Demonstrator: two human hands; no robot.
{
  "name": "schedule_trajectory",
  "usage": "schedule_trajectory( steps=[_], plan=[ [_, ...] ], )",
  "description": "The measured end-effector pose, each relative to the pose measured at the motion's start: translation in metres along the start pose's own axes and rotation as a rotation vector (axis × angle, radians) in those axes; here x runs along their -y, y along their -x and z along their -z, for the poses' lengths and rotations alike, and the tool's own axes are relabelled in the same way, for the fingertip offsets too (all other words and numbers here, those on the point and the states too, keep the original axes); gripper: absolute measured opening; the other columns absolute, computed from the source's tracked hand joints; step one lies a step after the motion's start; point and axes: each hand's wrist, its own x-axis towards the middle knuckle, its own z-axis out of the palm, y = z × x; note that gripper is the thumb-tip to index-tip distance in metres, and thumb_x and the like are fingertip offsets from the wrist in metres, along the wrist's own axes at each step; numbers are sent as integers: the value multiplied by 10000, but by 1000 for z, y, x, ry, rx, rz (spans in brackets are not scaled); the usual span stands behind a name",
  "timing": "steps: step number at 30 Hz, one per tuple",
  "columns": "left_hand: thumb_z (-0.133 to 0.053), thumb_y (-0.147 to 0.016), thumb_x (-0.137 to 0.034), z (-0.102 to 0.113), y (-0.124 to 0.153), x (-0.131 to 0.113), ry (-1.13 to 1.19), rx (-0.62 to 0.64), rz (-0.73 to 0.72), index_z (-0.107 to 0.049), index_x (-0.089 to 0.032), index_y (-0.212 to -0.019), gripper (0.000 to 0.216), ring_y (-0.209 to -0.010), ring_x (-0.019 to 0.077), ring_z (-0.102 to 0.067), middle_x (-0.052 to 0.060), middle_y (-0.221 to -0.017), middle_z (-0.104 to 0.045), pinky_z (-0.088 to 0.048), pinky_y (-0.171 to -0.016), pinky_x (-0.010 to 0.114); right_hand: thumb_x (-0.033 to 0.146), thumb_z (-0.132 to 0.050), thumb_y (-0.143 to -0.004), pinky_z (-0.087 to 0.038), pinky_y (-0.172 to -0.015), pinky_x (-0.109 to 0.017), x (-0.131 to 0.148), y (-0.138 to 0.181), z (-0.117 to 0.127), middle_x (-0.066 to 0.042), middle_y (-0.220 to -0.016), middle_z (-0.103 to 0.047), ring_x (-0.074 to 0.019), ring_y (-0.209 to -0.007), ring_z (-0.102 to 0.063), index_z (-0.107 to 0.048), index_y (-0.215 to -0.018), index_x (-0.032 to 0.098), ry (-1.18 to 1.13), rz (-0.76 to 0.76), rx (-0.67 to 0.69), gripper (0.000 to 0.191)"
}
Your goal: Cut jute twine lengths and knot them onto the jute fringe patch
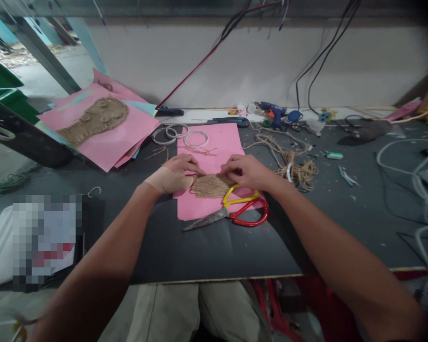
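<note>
A pink paper sheet (214,147) lies on the dark table (185,247) in front of me. On it sits a small patch of brown jute string rows (212,186). My left hand (180,173), with a beige band on the wrist, presses its curled fingers on the patch's left edge. My right hand (248,171) pinches at the patch's upper right edge. Scissors (235,213) with red and yellow handles lie just below the patch, blades pointing left.
Three white rings (180,134) sit at the sheet's top. A jute twine tangle (296,168) lies to the right. Pink sheets with a larger jute shape (100,118) lean at the left. A blue glue gun (274,113), cables and scraps line the back wall.
</note>
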Motion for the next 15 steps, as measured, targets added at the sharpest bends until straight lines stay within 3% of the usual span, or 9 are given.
schedule_trajectory(
  steps=[8,11,15],
  plan=[
    [-612,-786,-153,1,1,2,66,-41,30,-809,-262,-900,253,-1013,202,-643,24,-1031,-717,-484,-969,348,112,-580,-858,-460,-711,-277,2,2,2,-57,-903,-704,-155,-767,-629,-722,-975,173,-8,19,-18,194],
    [-631,-814,-203,2,1,0,62,-33,31,-801,-264,-889,196,-1000,202,-646,23,-1014,-719,-484,-961,350,196,-603,-893,-439,-642,-263,5,3,3,-27,-807,-680,-140,-688,-594,-648,-985,170,-84,-41,-32,106],
    [-663,-832,-271,3,0,-2,46,-30,44,-789,-260,-861,130,-1007,206,-642,28,-986,-720,-482,-962,349,327,-628,-922,-434,-614,-271,4,2,2,-30,-780,-675,-146,-668,-582,-615,-972,173,-133,-155,-68,162]
  ],
)
